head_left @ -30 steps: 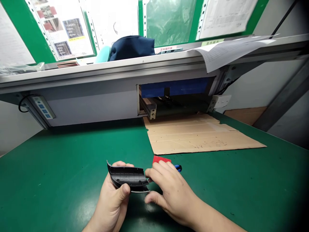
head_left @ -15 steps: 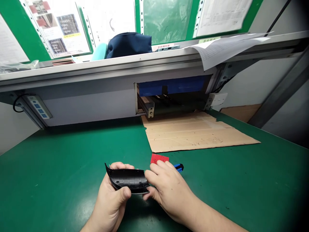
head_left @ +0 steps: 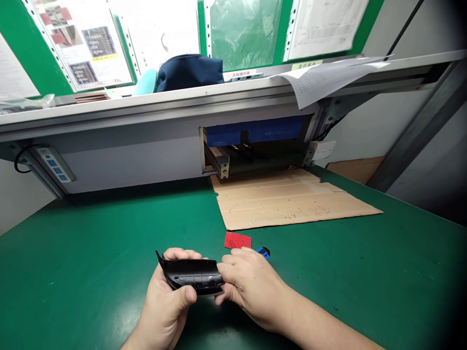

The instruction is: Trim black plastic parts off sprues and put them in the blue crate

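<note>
A curved black plastic shell point(head_left: 193, 273), hollow side facing me, is held above the green table. My left hand point(head_left: 166, 296) wraps round its left part, thumb on the near edge and fingers behind the far edge. My right hand point(head_left: 251, 287) grips the shell's right end between thumb and curled fingers; whether a small tool is hidden in those fingers I cannot make out. Just beyond the right hand lie a red card point(head_left: 237, 240) with dark marks and a blue-and-black handle end point(head_left: 264, 252), partly covered by the hand.
A flat cardboard sheet point(head_left: 292, 204) covers the back right of the green table point(head_left: 91, 243). Behind it is an opening with dark items and a metal rail point(head_left: 222, 167). A power strip point(head_left: 56, 165) is at left. The shelf above holds a navy pouch point(head_left: 191, 72) and loose paper point(head_left: 324, 80).
The view has shifted slightly, so the background sits a little farther left. Both hands keep their hold on the black shell, which is tilted slightly differently.
</note>
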`<state>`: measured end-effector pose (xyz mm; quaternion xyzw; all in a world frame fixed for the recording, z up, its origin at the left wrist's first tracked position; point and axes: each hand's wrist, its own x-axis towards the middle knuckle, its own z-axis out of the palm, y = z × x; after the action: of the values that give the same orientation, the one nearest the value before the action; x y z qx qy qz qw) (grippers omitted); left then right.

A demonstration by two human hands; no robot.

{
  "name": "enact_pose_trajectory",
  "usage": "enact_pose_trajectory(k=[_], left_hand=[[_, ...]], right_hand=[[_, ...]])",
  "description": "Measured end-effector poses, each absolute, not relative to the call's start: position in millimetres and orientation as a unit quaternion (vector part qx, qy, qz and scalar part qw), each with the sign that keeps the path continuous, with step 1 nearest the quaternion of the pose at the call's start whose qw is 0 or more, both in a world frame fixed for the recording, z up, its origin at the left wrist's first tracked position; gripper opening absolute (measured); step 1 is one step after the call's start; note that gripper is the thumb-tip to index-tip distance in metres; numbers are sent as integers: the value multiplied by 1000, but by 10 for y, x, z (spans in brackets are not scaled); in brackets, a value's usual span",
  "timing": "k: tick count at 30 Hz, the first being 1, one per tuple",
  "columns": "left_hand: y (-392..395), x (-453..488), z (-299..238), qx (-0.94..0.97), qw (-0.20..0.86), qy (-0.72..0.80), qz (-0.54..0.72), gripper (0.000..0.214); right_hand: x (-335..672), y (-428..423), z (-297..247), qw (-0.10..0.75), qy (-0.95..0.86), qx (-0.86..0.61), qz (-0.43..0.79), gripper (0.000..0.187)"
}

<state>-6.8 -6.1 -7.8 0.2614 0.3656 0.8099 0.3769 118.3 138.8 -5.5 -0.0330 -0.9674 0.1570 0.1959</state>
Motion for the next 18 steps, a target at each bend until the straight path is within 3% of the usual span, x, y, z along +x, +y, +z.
enact_pose_trajectory(k=[3, 10, 18], left_hand=[[-63, -96, -74, 284, 379, 354, 807, 43], [-105, -106, -46, 262, 402, 328, 814, 42], [-104, -116, -17, 275, 384, 324, 820, 42]], right_hand=[[1178, 1394, -44, 192, -956, -8, 221, 70], [1139, 1251, -40, 273, -886, -42, 373, 67], [1111, 1098, -66, 276, -866, -62, 413, 68]])
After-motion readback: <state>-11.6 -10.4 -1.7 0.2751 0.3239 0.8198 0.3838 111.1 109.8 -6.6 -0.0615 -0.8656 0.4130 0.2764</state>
